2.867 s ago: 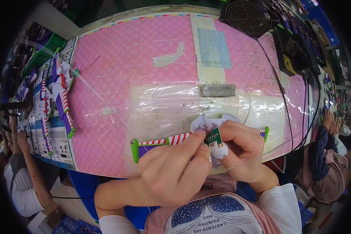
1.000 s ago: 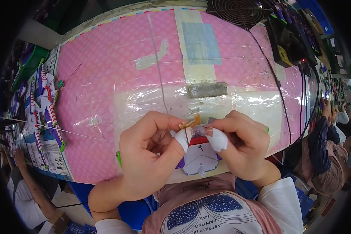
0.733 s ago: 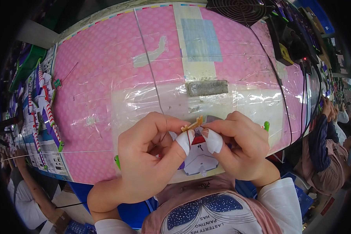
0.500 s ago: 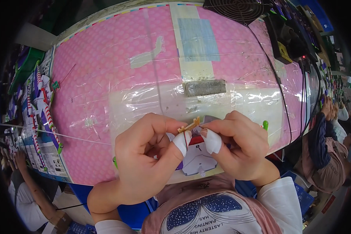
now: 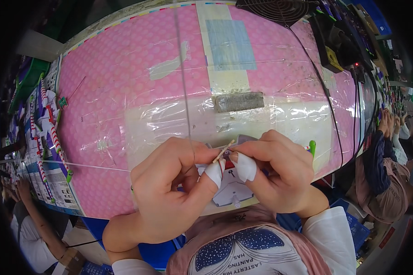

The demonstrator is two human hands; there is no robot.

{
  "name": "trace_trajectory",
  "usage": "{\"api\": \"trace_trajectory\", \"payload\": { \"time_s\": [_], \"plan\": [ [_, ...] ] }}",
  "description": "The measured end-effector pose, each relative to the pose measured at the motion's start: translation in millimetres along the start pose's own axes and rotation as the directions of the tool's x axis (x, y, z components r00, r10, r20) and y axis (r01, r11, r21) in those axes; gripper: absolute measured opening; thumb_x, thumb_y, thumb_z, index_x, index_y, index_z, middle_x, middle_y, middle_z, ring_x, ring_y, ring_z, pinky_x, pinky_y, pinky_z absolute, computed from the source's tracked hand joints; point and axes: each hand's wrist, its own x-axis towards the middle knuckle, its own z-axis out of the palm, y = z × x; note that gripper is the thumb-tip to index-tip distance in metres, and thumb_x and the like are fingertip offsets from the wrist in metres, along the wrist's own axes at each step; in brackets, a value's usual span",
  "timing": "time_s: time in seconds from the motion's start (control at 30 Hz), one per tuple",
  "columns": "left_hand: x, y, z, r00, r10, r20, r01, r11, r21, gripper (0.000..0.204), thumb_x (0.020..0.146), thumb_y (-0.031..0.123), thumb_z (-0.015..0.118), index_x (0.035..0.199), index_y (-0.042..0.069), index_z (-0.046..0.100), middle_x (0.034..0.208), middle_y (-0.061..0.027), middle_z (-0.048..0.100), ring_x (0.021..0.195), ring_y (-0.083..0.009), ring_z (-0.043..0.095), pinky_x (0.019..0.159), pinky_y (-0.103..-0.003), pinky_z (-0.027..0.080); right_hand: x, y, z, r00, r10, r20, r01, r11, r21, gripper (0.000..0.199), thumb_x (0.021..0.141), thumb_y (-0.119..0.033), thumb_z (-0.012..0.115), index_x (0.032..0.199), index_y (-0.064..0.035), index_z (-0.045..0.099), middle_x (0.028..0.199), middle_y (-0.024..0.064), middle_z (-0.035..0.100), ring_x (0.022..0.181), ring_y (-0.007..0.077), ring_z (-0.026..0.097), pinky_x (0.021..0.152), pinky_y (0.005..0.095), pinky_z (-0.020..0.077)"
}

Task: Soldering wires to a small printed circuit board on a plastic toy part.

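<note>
My left hand is closed, its index finger and thumb pinching a small tan strip-shaped part that now shows nearly edge-on. A thin dark reddish wire runs from the part down across the left thumb. My right hand is closed too; its index finger and thumb meet at the strip's right end, and what lies between them is too small to make out. White tape wraps both thumbs. Below the hands sits a white plastic housing with a red area at its upper edge, partly hidden by my fingers.
A grey block lies on the pink table covering. A round fan grille, black cables and a dark box with a yellow piece stand far right. Striped parts lie left. Other people work on both sides.
The tan strip has turned from showing its flat side to nearly edge-on. My left hand has shifted slightly; both hands keep their pinch.
</note>
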Motion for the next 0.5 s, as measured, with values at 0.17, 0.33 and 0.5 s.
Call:
{"api": "trace_trajectory", "payload": {
  "time_s": [0.17,0.33,0.5],
  "plan": [
    [-1.2,14.3,0.0,0.997,0.002,0.074,-0.017,0.979,0.205,0.012,0.075,-0.004,0.064,0.085,-0.004,0.057,0.088,-0.0115,0.058,0.069,-0.0090,0.057,0.055,-0.020,0.045,-0.8,3.9,-6.9,0.867,0.400,0.298,-0.495,0.764,0.413,0.013,0.079,-0.005,0.063,0.089,0.0030,0.062,0.069,0.0040,0.060,0.052,0.0040,0.049,0.045,0.0208,0.0384],
    [-2.5,-2.2,9.6,0.837,0.525,0.158,-0.526,0.687,0.501,0.020,0.067,-0.002,0.067,0.086,-0.004,0.062,0.085,-0.0134,0.060,0.058,-0.0157,0.058,0.049,-0.021,0.044,-5.1,9.8,-15.3,0.808,0.433,0.400,-0.590,0.599,0.541,0.015,0.083,-0.007,0.061,0.093,0.0036,0.061,0.075,0.0010,0.062,0.059,0.0010,0.050,0.050,0.0184,0.0403],
    [-2.3,6.2,15.7,0.709,0.583,0.398,-0.621,0.248,0.743,0.022,0.069,0.001,0.061,0.090,-0.005,0.062,0.085,-0.0117,0.060,0.056,-0.0174,0.057,0.047,-0.023,0.043,13.9,6.1,-32.0,0.692,0.460,0.557,-0.722,0.469,0.509,0.015,0.082,-0.010,0.060,0.086,0.0037,0.062,0.070,0.0042,0.061,0.059,0.0055,0.053,0.051,0.0222,0.0431]
  ]
}}
